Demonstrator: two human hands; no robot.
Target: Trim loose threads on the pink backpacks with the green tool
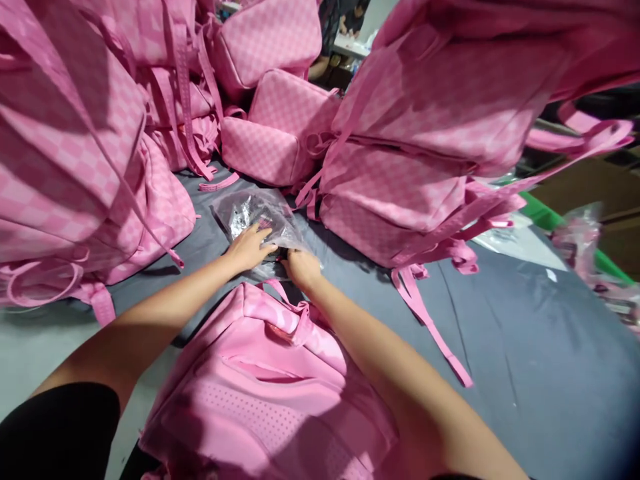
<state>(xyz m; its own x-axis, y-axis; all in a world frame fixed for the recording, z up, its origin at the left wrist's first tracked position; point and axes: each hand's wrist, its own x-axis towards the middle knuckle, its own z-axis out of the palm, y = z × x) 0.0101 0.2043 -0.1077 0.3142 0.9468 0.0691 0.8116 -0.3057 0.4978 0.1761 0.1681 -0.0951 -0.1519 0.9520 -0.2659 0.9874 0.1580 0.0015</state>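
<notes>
A clear plastic bag (pixel 280 200) with small dark items inside lies on the grey-covered table between the backpacks. My left hand (pixel 250 248) rests on the bag with its fingers stretched out. At the bag's near edge, my right hand (pixel 303 268) is closed, fingers curled inward; what they hold is hidden. Close to my body, below both hands, a pink backpack (pixel 280 417) stands with its padded, dotted back panel towards me. Its top loop and a small reddish tag show near my right forearm.
Pink checkered backpacks crowd the left (pixel 65 167), the back (pixel 275 147) and the right (pixel 400 180). Straps hang onto the grey table cover (pixel 500 333). A green-edged bin (pixel 543 213) with plastic-wrapped pink items is at far right. Other people are partly visible behind.
</notes>
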